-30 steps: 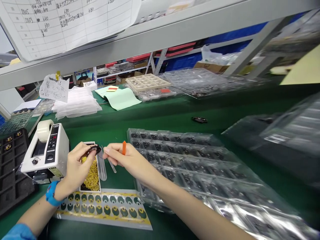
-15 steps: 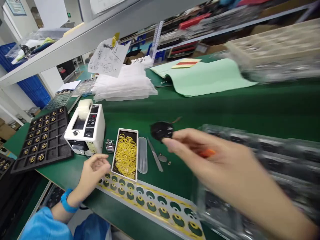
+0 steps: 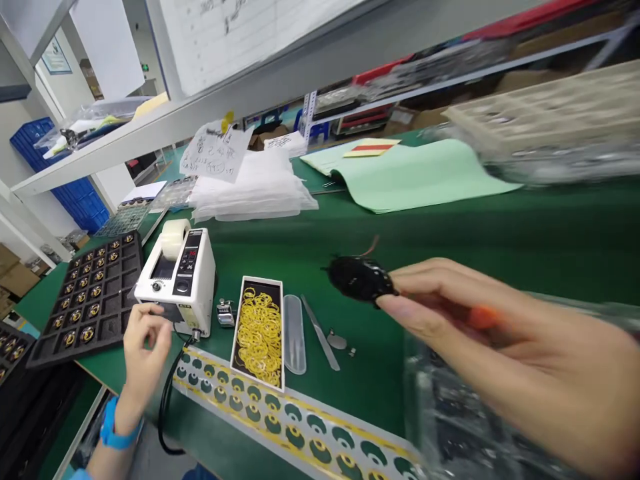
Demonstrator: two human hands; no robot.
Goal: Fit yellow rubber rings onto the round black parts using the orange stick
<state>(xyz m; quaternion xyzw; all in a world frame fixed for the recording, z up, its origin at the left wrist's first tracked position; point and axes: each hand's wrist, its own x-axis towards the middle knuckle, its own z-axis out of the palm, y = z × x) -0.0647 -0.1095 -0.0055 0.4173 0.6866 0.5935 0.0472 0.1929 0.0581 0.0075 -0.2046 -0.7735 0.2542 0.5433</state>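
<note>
While the right hand (image 3: 505, 360) pinches the small black part (image 3: 361, 278) at its fingertips above the green table (image 3: 450, 233), the left hand (image 3: 145, 340), loosely curled and empty, reaches the tape dispenser (image 3: 180, 280), so taping seems not yet done.

Counts, placed relative to the tape dispenser (image 3: 177, 283): 1 dispenser; 1 black compartment tray (image 3: 85, 300) left of it; 1 box of yellow rings (image 3: 259, 331), 1 clear tube (image 3: 294, 324), 1 tweezers (image 3: 321, 332) to its right; 1 sticker strip (image 3: 280, 413) in front; 2 hands: left hand (image 3: 143, 350), right hand (image 3: 500, 347).
</note>
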